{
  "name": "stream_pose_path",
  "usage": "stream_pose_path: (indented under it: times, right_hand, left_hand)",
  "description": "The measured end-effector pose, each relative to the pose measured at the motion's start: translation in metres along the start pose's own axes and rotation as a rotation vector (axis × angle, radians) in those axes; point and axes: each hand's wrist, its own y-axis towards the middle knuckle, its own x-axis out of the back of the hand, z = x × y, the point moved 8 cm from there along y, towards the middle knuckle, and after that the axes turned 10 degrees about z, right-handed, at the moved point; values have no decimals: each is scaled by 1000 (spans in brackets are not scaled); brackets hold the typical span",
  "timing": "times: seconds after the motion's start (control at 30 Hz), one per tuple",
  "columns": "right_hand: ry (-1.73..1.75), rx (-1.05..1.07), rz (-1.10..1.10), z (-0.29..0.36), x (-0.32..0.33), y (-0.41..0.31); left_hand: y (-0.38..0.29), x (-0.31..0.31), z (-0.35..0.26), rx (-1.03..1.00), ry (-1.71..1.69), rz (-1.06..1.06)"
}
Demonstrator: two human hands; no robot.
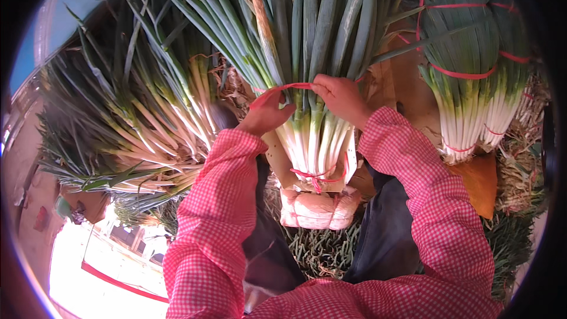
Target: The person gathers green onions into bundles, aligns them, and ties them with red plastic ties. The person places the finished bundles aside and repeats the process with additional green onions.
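A large bundle of green onions (314,137) lies before me, white ends towards me and green leaves away. Near its root end a red tie (316,177) goes around the stalks. Across the lower leaves runs a red plastic strap (294,85). My left hand (268,113) grips the strap at the bundle's left side, thumb against the stalks. My right hand (341,99) pinches the strap at the right of the middle, fingers closed. Under the root end sits a wrapped, tied pale bundle (319,209).
Loose green onions (150,133) are heaped at the left. Tied green onion bundles (463,115) lie at the right, near an orange sheet (478,184). Cut green leaves (323,248) cover the ground between my legs. A bright opening shows at the lower left.
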Motion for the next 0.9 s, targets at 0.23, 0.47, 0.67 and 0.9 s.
stream_pose_path:
  times: [0.23,0.47,0.67,0.9]
  right_hand:
    - [-29,78,47,61,-34,-2]
    - [-46,-140,-31,50,-86,79]
    - [-57,-347,12,28,-58,71]
    - [83,-232,91,-14,-60,90]
  left_hand:
    - [-12,-4,22,-178,-99,13]
    - [5,12,64,-179,-399,96]
    - [2,35,34,-266,-490,96]
    - [46,9,42,-283,-573,89]
